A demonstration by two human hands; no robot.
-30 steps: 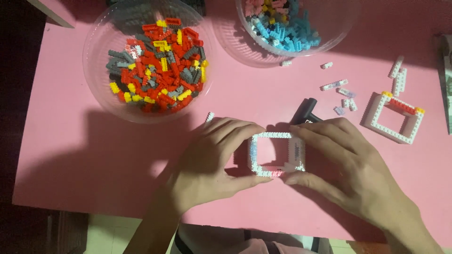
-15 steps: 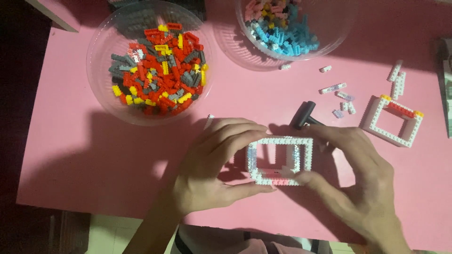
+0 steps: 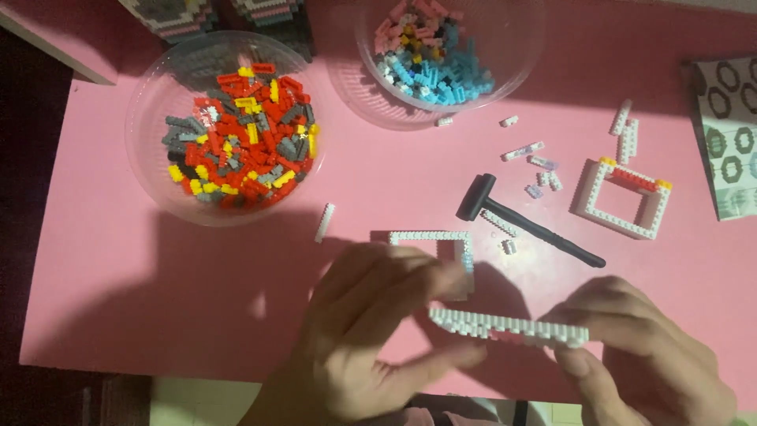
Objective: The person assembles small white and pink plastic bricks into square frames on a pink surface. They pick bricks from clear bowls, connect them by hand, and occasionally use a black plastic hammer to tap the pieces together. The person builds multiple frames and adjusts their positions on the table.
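Near the front edge of the pink desk (image 3: 118,315), the right hand (image 3: 639,355) pinches one end of a long white brick strip (image 3: 509,327) between thumb and fingers. The left hand (image 3: 371,331) is blurred, fingers curled over a white brick frame piece (image 3: 441,241) lying just behind the strip. Farther back sit 2 clear bowls: one of red, yellow and grey bricks (image 3: 236,134) at the left, one of blue and pink bricks (image 3: 438,51) mid-desk. A small black hammer (image 3: 520,219) lies nearby.
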